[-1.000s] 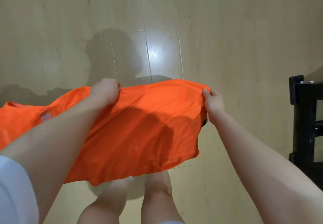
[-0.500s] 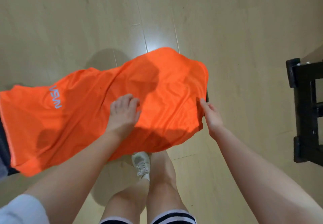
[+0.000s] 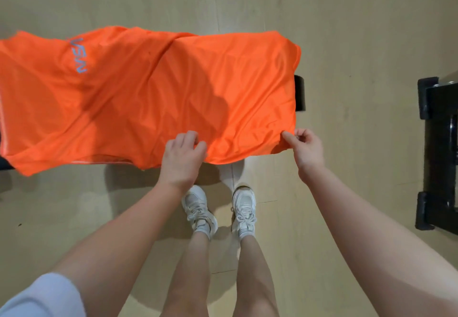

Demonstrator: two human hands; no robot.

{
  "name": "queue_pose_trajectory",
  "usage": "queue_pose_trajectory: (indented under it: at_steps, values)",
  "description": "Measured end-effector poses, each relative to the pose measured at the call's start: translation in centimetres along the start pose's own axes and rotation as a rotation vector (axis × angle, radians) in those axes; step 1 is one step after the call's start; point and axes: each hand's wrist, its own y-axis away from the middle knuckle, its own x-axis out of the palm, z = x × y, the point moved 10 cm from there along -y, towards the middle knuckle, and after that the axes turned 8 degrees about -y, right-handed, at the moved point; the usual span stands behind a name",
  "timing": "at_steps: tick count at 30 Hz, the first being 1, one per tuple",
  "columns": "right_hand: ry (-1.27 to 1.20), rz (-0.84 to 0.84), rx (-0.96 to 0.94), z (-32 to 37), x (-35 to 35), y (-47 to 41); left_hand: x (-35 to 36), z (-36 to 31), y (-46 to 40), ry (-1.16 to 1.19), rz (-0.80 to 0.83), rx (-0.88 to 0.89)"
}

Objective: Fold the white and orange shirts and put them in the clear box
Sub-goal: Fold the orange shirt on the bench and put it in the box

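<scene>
Orange shirt (image 3: 153,98) lies spread lengthwise, left to right, over a low dark support whose black end (image 3: 300,96) pokes out at the right edge and again at the near left. The support itself is mostly hidden under the cloth. Pale lettering sits toward the far left of the shirt. Fabric rumpled, one long diagonal crease running from far centre toward the near left.

Left hand (image 3: 182,158) at the near hem, about mid-length; fingers curled onto the cloth edge, apparently grasping it (the exact purchase is hidden by the knuckles). Right hand (image 3: 307,152) at the near right corner, thumb and forefinger pinching the hem.

Judgement: both hands on the near edge suggests the cloth is being tugged flat and squared on the support ahead of a first fold. A taut, straight near edge would give a clean fold line.

Wooden floor (image 3: 347,19) beneath. White sneakers (image 3: 244,209) stand just near of the shirt. A black frame (image 3: 436,148) stands at the right, well apart. White shirt and clear box not in view, so the boxing step looks some way off.
</scene>
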Motion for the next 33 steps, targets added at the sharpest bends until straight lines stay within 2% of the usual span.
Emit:
queue_pose_trajectory:
  at_steps: [5,8,10,12,15,19,23,26,28,30,33]
  values:
    - [-0.090,-0.016,-0.152,2.6,-2.4,1.6,-3.3,0.3,3.0,-0.031,-0.173,-0.017]
    - [-0.004,-0.031,-0.162,2.4,-3.9,2.6,-4.6,-0.7,5.2,-0.044,-0.245,0.050]
    - [0.094,-0.080,-0.111,1.1,-4.9,2.4,-3.6,-2.1,6.2,-0.080,-0.209,0.147]
    - [0.165,-0.116,-0.036,-0.5,-5.3,1.8,-1.3,-3.5,6.6,-0.125,-0.077,0.208]
    - [0.164,-0.077,0.103,-2.9,-4.0,1.1,1.3,-3.5,6.1,-0.111,0.118,0.111]
    - [0.025,0.112,0.144,-3.1,0.9,0.4,0.0,-0.6,4.3,0.042,0.028,-0.086]
    - [-0.013,-0.077,0.193,-3.0,0.8,-0.9,-1.2,4.4,2.3,0.063,-0.022,-0.244]
    - [0.140,-0.213,0.104,-1.9,-1.4,-1.7,-1.3,7.8,1.5,0.070,0.061,-0.389]
    - [0.273,-0.231,0.063,-1.6,-2.5,-1.8,-0.5,9.4,1.6,0.072,0.164,-0.461]
    - [0.358,-0.271,0.103,-2.1,-4.1,-1.9,0.6,10.7,2.1,0.095,0.254,-0.512]
    - [0.457,-0.317,0.212,-2.6,-5.6,-1.7,0.8,11.5,2.3,0.189,0.268,-0.530]
